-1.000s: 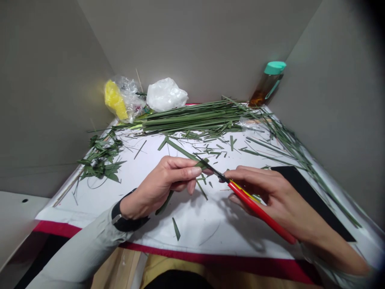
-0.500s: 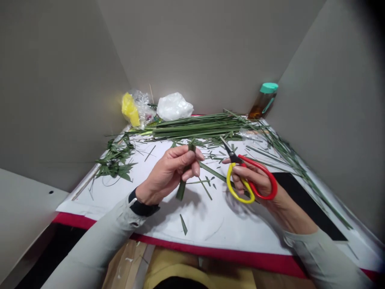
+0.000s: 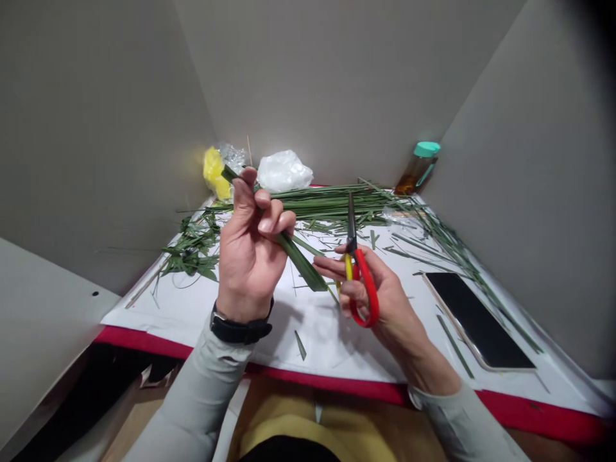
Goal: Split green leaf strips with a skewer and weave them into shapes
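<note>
My left hand (image 3: 253,250) is raised above the table with its palm turned toward me, pinching a green leaf strip (image 3: 303,264). One end of the strip pokes out past the thumb, and the wider cut end slants down to the right. My right hand (image 3: 373,282) holds a pair of scissors (image 3: 363,289) with one red and one yellow handle. Their dark blades point up and look closed, apart from the strip. Below the hands a small leaf scrap (image 3: 300,345) lies on the white table covering (image 3: 332,359).
A pile of long green leaves (image 3: 327,204) spans the back, beside a white plastic bag (image 3: 285,171) and a yellow wrapper (image 3: 215,172). Leafy sprigs (image 3: 192,247) lie left. A bottle (image 3: 419,168) stands back right, and a phone (image 3: 476,321) lies on the right.
My left hand has risen and turned palm toward me with the strip now slanting. The scissors have swung upright and moved left. Another leaf strip now lies beside the phone.
</note>
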Demonstrator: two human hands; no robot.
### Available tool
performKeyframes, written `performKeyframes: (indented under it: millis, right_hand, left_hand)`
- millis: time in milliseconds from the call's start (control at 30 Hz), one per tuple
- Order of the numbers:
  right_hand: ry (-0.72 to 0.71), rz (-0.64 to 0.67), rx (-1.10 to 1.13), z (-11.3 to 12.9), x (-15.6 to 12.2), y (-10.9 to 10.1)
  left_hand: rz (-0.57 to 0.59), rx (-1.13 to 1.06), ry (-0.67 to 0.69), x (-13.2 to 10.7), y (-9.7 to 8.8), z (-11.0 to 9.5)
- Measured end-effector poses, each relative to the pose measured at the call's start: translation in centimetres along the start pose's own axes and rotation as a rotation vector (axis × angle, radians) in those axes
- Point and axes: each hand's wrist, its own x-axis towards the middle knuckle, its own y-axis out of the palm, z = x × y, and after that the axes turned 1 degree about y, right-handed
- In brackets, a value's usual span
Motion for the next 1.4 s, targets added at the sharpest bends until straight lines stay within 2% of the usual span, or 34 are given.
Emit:
performKeyframes:
  millis: [133, 267, 400, 567, 667, 800, 933, 1100, 1167, 1200, 1300, 1333, 1400]
  right_hand:
    - [-0.054, -0.155, -0.042, -0.7, -1.0, 2.5]
    - [-0.069, -0.250, -0.074, -1.5, -1.1, 3.5]
    - [-0.101, -0.257, -0.053, -2.5, -1.0, 3.3]
    - [-0.126, -0.275, 0.052, -3.7, -1.0, 3.4]
    - [-0.124, -0.278, 0.045, -3.6, -1.0, 3.1]
    - [-0.114, -0.267, -0.079, -2.2, -1.1, 1.2]
    - [-0.096, -0.247, -0.234, 0.0, -1.1, -1.1]
    - [-0.032, -0.214, -0.383, 3.1, -0.6, -2.7]
    - [-0.006, -0.191, -0.398, 3.9, -0.1, -3.1]
    - [0.006, -0.176, -0.410, 4.2, 0.2, -3.2]
    - [0.032, -0.126, -0.470, 4.4, 1.1, -3.3]
    - [0.028, -0.103, -0.491, 4.4, 1.4, -3.2]
    - [0.005, -0.053, -0.512, 4.4, 1.7, -2.7]
  left_hand:
    - [-0.096, -0.059, -0.013, -0.1, -0.3, 0.3]
    - [-0.181, -0.148, -0.013, -0.3, -0.7, 0.4]
    - [-0.239, -0.161, 0.014, -0.6, -1.0, 0.5]
    - [-0.241, -0.138, 0.057, -1.2, -1.1, 0.6]
    - [-0.251, -0.089, 0.093, -1.2, -1.5, 0.6]
    - [-0.265, 0.079, 0.132, -0.9, -3.2, 0.4]
    - [-0.162, 0.324, 0.093, -0.8, -5.9, -0.2]
    - [-0.084, 0.743, -0.063, -0.9, -8.4, -2.4]
    - [-0.027, 1.002, -0.041, -0.6, -8.6, -3.5]
    - [0.021, 1.149, 0.013, -0.3, -8.5, -4.0]
    - [0.256, 1.527, 0.225, 0.2, -7.4, -4.2]
    - [0.361, 1.601, 0.260, 0.3, -6.9, -3.8]
    - [0.599, 1.694, 0.226, 0.2, -5.7, -2.6]
